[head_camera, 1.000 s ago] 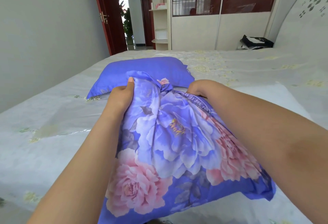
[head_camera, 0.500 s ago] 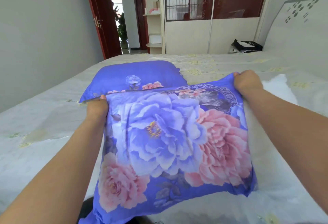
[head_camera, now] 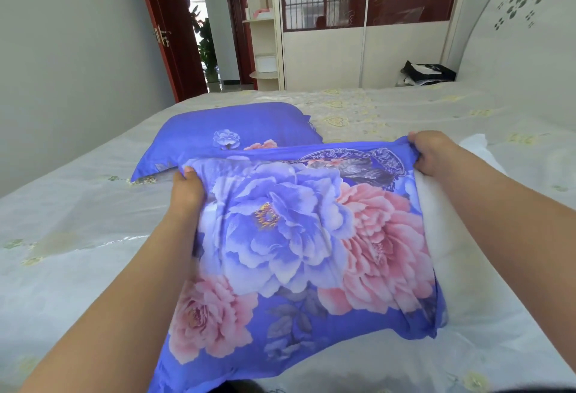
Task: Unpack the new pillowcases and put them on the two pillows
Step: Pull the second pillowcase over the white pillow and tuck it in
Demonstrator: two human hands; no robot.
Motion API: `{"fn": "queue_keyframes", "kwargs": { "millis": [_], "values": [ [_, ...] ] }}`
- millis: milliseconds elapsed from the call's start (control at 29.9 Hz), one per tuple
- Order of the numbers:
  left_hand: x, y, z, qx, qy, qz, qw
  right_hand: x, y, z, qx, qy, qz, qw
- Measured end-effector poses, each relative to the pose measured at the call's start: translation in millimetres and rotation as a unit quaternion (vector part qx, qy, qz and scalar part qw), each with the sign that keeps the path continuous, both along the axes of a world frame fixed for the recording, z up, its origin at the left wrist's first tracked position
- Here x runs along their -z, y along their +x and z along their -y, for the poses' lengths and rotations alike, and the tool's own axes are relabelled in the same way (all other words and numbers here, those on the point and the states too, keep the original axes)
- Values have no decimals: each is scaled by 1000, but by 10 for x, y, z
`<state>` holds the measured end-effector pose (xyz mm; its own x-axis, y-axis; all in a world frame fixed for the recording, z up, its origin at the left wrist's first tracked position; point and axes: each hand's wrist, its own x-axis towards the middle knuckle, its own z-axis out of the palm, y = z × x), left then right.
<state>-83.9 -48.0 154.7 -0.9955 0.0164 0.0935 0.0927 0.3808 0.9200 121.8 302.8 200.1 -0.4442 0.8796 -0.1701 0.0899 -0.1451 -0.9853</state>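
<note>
A blue pillowcase with large blue and pink flowers (head_camera: pixel 296 236) is stretched flat in front of me over the bed. My left hand (head_camera: pixel 187 188) grips its far left corner. My right hand (head_camera: pixel 431 151) grips its far right corner, pulling the far edge taut. A white bare pillow (head_camera: pixel 436 236) lies under and to the right of the pillowcase, partly hidden by it. Farther back on the left lies a second pillow in a matching blue floral pillowcase (head_camera: pixel 230 134).
The bed (head_camera: pixel 78 221) is covered by a pale sheet with faint yellow and green prints. A padded headboard (head_camera: pixel 514 37) stands at the right. Dark bags (head_camera: pixel 427 71) sit beyond the bed near a wardrobe (head_camera: pixel 358 49). An open red door (head_camera: pixel 168 24) is at the back left.
The pillowcase was bunched between my hands a second ago. My hands have moved apart, the right one far to the right, spreading the fabric out flat.
</note>
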Motion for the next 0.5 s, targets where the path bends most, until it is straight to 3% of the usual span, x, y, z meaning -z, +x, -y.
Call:
{"fn": "queue_keyframes", "kwargs": {
  "millis": [100, 200, 301, 367, 434, 501],
  "values": [
    [169, 160, -166, 19, -41, -46, 998, 54, -7, 127, -143, -3, 110, 984],
    [354, 178, -282, 65, -152, -66, 984, 126, 17, 303, -244, 80, 238, 937],
    [429, 99, -306, 98, -218, -78, 968, 154, 4, 514, -294, 166, 255, 906],
    [473, 49, -277, 116, -250, -99, 956, 187, 3, 606, -238, 321, 269, 876],
    [504, 58, -259, 122, -293, -136, 938, 221, 98, 563, -93, 501, 322, 798],
    [523, 107, -264, 117, -334, -152, 923, 303, 291, 362, -11, 561, 386, 732]
  ]
}}
